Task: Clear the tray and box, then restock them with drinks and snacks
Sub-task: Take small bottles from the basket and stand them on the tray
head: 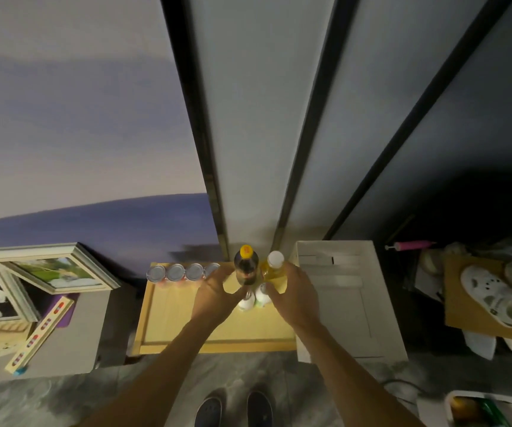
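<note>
While both arms reach forward over the wooden tray, the left hand cups the dark bottle and the right hand wraps the yellow bottle, probably steadying them upright; two small white bottles stand between the palms.

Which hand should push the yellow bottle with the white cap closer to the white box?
Probably the right hand. Its fingers already rest against the yellow bottle, which stands on the tray on the white box side. The left hand is at the dark bottle, farther away.
</note>
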A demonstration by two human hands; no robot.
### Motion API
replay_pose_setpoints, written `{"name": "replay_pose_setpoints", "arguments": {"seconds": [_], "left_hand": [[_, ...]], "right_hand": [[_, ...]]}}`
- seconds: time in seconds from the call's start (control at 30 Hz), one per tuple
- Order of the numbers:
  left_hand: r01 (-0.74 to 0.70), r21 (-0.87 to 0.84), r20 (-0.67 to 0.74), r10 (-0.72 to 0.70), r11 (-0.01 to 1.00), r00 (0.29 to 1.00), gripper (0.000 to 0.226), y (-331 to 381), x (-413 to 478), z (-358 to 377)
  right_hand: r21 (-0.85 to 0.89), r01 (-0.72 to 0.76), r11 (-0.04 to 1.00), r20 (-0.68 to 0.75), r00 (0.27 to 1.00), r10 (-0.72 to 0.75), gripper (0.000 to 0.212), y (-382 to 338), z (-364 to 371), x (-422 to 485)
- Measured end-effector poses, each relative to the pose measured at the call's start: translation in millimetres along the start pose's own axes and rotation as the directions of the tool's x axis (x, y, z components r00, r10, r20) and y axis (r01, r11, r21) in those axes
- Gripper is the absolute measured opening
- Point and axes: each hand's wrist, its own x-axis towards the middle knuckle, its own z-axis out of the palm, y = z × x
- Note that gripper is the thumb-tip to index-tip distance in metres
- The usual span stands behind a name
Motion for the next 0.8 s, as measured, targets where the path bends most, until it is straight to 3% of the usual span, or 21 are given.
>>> {"name": "replay_pose_setpoints", "arguments": {"seconds": [0.07,0.2,0.3,0.53,0.8], "left_hand": [[-0.015,0.053,-0.014,0.016,0.998,1.0,0.061,24,-2,-28],[-0.008,0.22,-0.074,0.025,0.976,0.997,0.092,69,-8,-80],[-0.019,0.317,-0.155,0.072,0.948,0.985,0.097,101,-16,-114],[-0.119,0.376,-0.262,0.229,0.919,0.938,0.102,158,-35,-173],[-0.316,0.373,-0.176,0.401,0.873,0.899,0.11,194,-75,-185]], "right_hand": [[-0.041,0.047,0.998,-0.05,0.998,-0.049,0.06,-12,-29,4],[-0.194,0.108,0.975,-0.089,0.988,-0.127,0.085,-37,-91,9],[-0.257,0.103,0.961,-0.134,0.981,-0.141,0.1,-53,-133,12],[-0.298,0.025,0.954,-0.194,0.977,-0.086,0.108,-87,-213,-8],[-0.303,-0.126,0.945,-0.332,0.943,0.02,0.107,-98,-259,-86]]}}
